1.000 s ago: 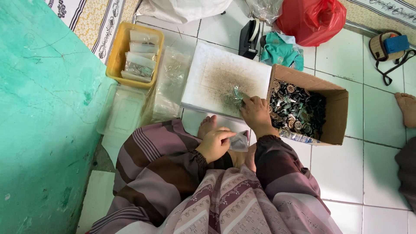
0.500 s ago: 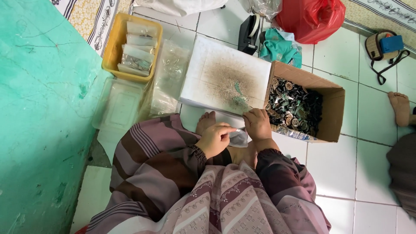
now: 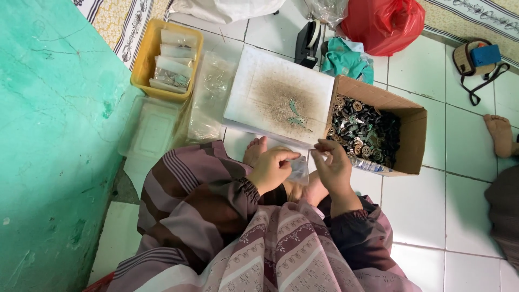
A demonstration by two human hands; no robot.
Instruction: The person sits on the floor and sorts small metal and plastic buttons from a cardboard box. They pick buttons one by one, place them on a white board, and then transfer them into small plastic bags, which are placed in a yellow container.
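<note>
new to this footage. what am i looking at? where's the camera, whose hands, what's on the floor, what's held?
There is no machine here: a person sits on a tiled floor, and the single camera is worn on their head, looking down. The left hand and right hand meet over the lap and together hold a small clear plastic bag; what is inside it is too small to tell. In front lies a stained white board with a few small greenish pieces. Beside the right hand is a cardboard box full of small dark parts. Farther left sits a yellow tray of filled clear bags. The bare foot at the right edge belongs to someone else.
</note>
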